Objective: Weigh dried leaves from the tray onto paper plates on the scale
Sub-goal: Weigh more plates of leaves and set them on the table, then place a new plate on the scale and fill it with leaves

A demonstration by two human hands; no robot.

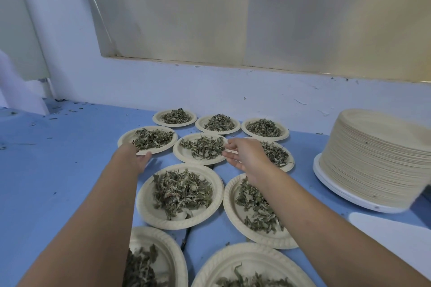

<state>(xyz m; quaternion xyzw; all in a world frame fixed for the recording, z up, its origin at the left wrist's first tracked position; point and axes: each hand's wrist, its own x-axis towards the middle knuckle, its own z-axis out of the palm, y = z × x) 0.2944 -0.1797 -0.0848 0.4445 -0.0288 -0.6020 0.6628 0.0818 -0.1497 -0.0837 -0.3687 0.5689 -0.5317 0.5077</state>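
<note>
Filled paper plates [145, 207] in rows on blue bench [70, 170], each w/ loose heap of dried leaves [182, 191]. Both arms stretched fwd over near plates. Left hand [136, 159] at near rim of left-mid plate [127, 136]; thumb out along rim, other digits hidden behind hand, so can't tell if curled on rim or flat. Right hand [247, 157] just beside right rim of centre plate [184, 155]; fingers [231, 147] apart, loosely bent, nothing held; touching rim or just short, can't tell. Tall stack of empty plates [377, 158] at right on white round base [326, 180]; scale or not, can't tell. No readout in view, source tray not identifiable.

Handling (judgement): plates look like thin pressed pulp, v. light, semi-stiff w/ crimped rim; likely to flex or fold if lifted by one edge w/ load. Best hold = rim at two opposite sides, or digits slid under base w/ thumb on top. Keep level, go slow. Leaves dry, brittle, near weightless, piled loose & close to rim on some; will spill w/ tilt or jolt, crumble if squeezed. For topping up: light pinch of small clump, no crushing. Plates nearly touching each other, so sliding one prob nudges neighbour; lift rather than drag. Stray leaf bits on bench far left.
</note>
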